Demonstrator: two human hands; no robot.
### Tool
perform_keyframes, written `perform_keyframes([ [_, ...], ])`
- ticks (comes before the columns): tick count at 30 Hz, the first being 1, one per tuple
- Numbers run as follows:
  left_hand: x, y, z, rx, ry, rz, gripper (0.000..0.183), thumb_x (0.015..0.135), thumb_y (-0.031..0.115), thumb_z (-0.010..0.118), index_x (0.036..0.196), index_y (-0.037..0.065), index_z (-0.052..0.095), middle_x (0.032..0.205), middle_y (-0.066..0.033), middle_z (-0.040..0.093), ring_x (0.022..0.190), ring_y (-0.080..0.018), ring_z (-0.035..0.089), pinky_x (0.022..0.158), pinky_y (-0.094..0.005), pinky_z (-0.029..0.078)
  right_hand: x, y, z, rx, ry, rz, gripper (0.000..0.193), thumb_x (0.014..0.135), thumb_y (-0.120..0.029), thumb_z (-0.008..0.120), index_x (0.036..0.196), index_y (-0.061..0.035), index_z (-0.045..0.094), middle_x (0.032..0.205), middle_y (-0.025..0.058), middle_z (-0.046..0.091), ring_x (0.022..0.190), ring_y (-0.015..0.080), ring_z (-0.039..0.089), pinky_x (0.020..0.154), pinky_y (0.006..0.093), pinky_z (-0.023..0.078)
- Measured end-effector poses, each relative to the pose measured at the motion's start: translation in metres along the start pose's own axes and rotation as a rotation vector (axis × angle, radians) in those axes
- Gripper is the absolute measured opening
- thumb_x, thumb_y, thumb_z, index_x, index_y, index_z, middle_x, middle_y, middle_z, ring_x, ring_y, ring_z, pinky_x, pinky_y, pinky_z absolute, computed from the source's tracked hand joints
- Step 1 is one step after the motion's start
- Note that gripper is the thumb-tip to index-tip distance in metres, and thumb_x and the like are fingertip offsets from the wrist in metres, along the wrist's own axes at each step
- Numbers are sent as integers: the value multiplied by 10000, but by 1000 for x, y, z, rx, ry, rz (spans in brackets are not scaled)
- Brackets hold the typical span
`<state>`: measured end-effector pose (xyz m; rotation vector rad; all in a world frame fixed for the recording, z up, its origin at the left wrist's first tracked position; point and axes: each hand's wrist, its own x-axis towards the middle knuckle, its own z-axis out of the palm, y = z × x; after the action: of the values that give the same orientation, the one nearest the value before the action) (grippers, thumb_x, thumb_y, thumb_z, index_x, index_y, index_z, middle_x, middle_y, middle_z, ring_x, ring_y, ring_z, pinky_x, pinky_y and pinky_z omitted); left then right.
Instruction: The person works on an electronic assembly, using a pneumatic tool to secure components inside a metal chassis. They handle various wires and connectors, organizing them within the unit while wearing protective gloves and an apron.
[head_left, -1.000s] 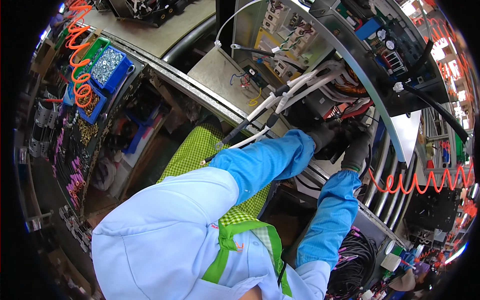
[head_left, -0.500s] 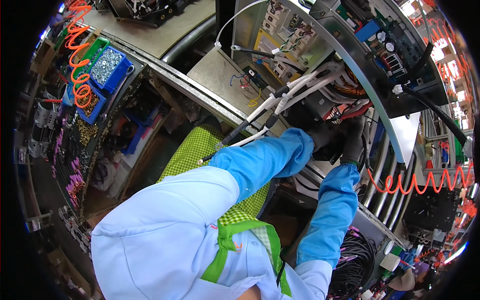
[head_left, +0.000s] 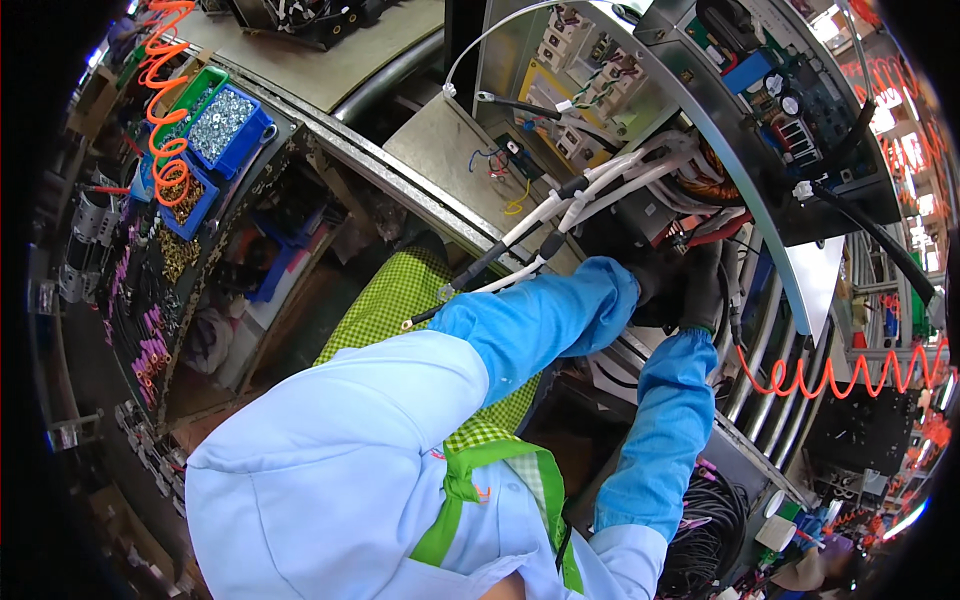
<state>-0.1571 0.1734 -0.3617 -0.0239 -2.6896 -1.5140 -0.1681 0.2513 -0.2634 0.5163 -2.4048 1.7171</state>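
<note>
Both my hands reach into the lower part of an open metal cabinet (head_left: 745, 175), in dark gloves and blue sleeve covers. My left hand (head_left: 655, 278) is deep in shadow beside a dark block, its fingers hidden. Close by on its right is my right hand (head_left: 703, 295), its back showing and its fingertips lost in the dark. Just above them are red cables (head_left: 715, 230) and a copper-wound coil (head_left: 712, 180). Thick white cables (head_left: 600, 190) with black sleeves run out of the cabinet to the lower left, passing over the bench edge near my left forearm.
Blue bins (head_left: 225, 130) of small metal hardware stand at the left, beneath a coiled orange air hose (head_left: 165, 100). A second orange hose (head_left: 830, 375) hangs at the right, near metal rollers (head_left: 765, 345). Bundled black cables (head_left: 712, 520) lie at lower right. Circuit boards (head_left: 775, 90) fill the cabinet's upper part.
The whole view has shifted slightly, so the bench and cabinet appear a little farther right and lower. Both hands stay at the same spot inside the cabinet.
</note>
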Motion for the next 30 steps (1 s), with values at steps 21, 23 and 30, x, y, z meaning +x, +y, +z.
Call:
perform_keyframes([
  [21,4,1,-1,-819,-130,-10,418,913,226,468,1313,106,451,1330,-168,458,1232,-353,441,1024,-462,363,12,38,-4,-68,4,-54,367,952,-373,499,1034,-21,561,849,60,560,734,142,505,661,296,417],
  [23,3,-1,2,-872,-130,14,419,913,226,468,1314,105,449,1333,-168,455,1237,-353,436,1026,-464,360,18,53,-6,-83,-15,-60,360,956,-370,493,1041,-26,556,847,54,555,734,137,503,657,290,416],
  [30,2,12,-4,217,-68,49,416,907,201,469,1310,103,448,1430,-129,362,1341,-265,293,1073,-459,299,8,21,2,-8,-14,-32,278,939,-308,540,981,-34,559,831,52,574,712,120,512,634,280,421],
])
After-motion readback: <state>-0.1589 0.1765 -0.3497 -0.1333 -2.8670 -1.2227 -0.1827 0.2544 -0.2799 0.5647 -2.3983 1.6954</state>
